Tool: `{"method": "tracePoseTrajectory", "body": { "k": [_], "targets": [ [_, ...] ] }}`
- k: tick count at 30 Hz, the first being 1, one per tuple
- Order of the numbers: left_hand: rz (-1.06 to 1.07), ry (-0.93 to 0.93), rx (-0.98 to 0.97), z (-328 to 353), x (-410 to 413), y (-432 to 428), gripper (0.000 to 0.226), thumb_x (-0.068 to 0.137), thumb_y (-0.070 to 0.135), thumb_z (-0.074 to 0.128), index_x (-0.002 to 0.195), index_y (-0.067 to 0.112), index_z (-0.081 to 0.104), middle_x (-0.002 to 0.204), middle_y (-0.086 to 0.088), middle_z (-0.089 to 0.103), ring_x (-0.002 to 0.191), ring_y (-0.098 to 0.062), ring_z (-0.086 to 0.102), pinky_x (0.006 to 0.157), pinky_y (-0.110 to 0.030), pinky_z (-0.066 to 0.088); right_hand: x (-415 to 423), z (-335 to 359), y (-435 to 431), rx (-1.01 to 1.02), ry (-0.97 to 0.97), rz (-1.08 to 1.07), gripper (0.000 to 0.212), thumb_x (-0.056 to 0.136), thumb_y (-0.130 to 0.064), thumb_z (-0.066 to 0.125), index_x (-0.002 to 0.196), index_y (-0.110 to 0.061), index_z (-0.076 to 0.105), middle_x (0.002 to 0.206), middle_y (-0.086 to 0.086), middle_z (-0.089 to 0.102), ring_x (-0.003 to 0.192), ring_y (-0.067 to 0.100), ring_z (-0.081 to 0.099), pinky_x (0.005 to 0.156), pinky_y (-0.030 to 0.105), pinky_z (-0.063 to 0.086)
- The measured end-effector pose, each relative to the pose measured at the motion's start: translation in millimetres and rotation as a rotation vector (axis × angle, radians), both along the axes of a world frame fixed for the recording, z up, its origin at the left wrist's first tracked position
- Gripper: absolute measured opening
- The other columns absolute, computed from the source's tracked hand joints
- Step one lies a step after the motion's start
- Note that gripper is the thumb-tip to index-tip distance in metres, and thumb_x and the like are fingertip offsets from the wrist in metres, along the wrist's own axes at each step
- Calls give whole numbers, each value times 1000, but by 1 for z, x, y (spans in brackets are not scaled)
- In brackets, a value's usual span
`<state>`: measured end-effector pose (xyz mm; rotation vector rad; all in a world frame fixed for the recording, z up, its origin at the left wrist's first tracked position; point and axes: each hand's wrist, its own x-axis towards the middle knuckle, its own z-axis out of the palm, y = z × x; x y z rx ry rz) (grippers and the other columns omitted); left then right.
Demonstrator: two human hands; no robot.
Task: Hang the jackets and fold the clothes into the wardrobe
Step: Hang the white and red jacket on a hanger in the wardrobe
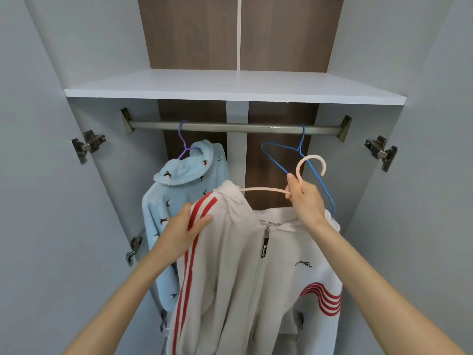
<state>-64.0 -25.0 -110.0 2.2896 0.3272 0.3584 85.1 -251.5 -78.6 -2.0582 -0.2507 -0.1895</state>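
Head view has your right hand (pixel 305 201) clenched round the peach hanger (pixel 263 189) neck and your left hand (pixel 185 228) gripping the white zip hoodie (pixel 256 265) shoulder below the rail (pixel 230 126), so hook it between the purple hanger (pixel 182 139) and blue hanger (pixel 302 142), keeping that shoulder seated.
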Motion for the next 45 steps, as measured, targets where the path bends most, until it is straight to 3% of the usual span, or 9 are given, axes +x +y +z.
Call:
{"method": "tracePoseTrajectory", "body": {
  "k": [5,10,15,19,23,33,36,39,45],
  "targets": [
    [30,-260,-45,10,5,5,10,98,36,45,97,30,53,85,19,64,83,5,58,73,-9,40,1,5,-6,-56,-91,8,50,101,-42,39,59,-19,53,60,-3,54,66,20,52,69,35,40],
    [-4,-457,248,46,3,6,24,98,38,46,101,55,63,98,51,54,101,25,47,84,0,36,1,1,-17,-27,-132,91,51,102,-37,42,57,-13,44,53,-2,44,56,18,40,64,34,35],
    [128,-476,412,51,2,3,25,101,36,43,112,41,65,100,21,57,94,2,49,74,-20,39,1,-5,-18,17,-126,164,53,101,-38,45,54,-15,37,50,-5,34,54,15,31,60,32,29],
    [248,-405,482,59,-4,-5,28,99,43,41,103,25,61,98,15,33,73,-5,45,56,-13,28,1,-4,-17,-5,-99,237,53,100,-38,46,51,-20,36,44,-12,35,50,9,30,59,30,29],
    [92,-468,615,69,-4,-20,30,101,28,40,98,17,67,101,1,59,79,-13,54,58,-30,47,-7,-3,-1,-58,-112,296,54,100,-39,46,49,-22,37,42,-12,36,49,11,33,61,33,31],
    [167,-301,757,48,-7,31,29,101,26,46,95,17,73,60,7,46,59,-17,41,64,-33,34,-9,3,14,-55,-67,255,56,98,-46,44,48,-24,44,44,-10,42,52,12,41,63,33,35],
    [116,-163,643,39,-11,36,27,99,28,48,118,30,67,94,5,68,87,-22,57,75,-37,44,-11,4,21,-152,-91,232,54,98,-50,41,54,-21,50,51,-5,49,56,13,49,61,31,37],
    [-60,-259,672,38,-10,15,36,92,32,61,128,31,60,126,4,57,114,-22,52,89,-41,46,-15,4,26,-237,-90,263,53,98,-51,42,56,-21,53,53,-5,52,58,14,52,58,29,36],
    [-74,-404,759,17,0,-20,20,75,17,80,87,7,67,92,-4,63,71,-21,60,44,-30,49,-20,2,29,-291,-83,302,52,97,-52,43,57,-21,56,52,-6,52,56,14,51,61,32,39]
  ]
}}
